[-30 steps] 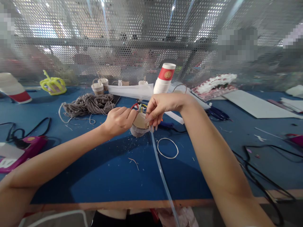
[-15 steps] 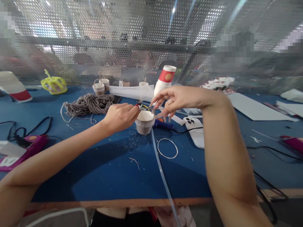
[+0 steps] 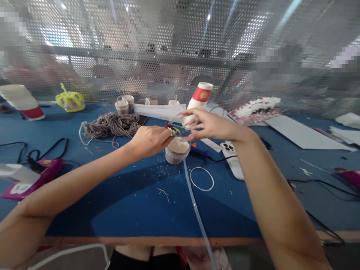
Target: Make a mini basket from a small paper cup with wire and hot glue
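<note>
A small pale cup point(image 3: 174, 154) with a wrapped outside stands on the blue table point(image 3: 126, 210). My left hand point(image 3: 153, 140) is closed at the cup's upper left, its fingers pinched round something small that I cannot make out. My right hand point(image 3: 204, 123) hovers over the cup's right rim, fingers spread. Behind the cup, partly hidden by the hands, lies something yellow and dark. A translucent glue stick point(image 3: 194, 204) runs from the cup over the table edge. A white ring point(image 3: 201, 179) lies right of it.
Grey yarn point(image 3: 112, 125) lies at back left, near small cups point(image 3: 122, 107). Stacked paper cups point(image 3: 203, 93) stand behind my right hand. A white phone point(image 3: 234, 165), a blue glue gun point(image 3: 200, 152) with its cable, and white sheets point(image 3: 306, 131) lie to the right.
My right hand has lifted slightly off the cup's rim and its fingers have spread. The view has shifted a little, so the table things appear further right.
</note>
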`<control>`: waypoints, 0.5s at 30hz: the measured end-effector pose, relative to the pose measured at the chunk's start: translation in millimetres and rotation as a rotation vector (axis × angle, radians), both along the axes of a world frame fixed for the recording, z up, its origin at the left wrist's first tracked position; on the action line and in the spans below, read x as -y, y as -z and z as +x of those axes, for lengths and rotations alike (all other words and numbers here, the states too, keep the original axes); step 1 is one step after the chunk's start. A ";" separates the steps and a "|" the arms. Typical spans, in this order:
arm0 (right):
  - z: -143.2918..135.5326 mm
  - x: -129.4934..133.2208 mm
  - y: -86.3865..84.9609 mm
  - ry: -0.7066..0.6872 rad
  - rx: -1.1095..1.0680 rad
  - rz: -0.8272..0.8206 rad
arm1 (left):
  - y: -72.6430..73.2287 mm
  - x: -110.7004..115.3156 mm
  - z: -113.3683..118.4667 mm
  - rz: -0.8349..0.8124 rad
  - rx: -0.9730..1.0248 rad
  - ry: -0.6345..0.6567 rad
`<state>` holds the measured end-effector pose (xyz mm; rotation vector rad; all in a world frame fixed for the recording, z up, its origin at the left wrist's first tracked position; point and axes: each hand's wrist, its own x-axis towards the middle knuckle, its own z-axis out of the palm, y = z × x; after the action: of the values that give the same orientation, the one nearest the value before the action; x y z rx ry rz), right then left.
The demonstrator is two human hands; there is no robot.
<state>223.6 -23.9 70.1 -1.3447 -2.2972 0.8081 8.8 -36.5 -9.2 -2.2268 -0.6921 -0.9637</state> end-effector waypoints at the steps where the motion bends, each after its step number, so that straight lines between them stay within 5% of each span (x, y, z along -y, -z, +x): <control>1: 0.5 2.5 7.1 -0.009 -0.034 -0.018 | -0.1 0.0 0.0 -0.018 0.005 0.002; 9: -6.0 21.7 74.1 0.151 -0.213 -0.077 | -2.0 -0.1 -0.3 -0.075 0.024 -0.032; 15: -22.0 17.9 78.3 0.008 -0.368 -0.139 | -22.5 -2.1 -11.5 -0.426 -0.008 0.032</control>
<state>201.6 -41.9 -8.1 -1.1455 -1.9783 1.1257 -2.7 -34.3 13.3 -2.6122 -0.9307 -0.8847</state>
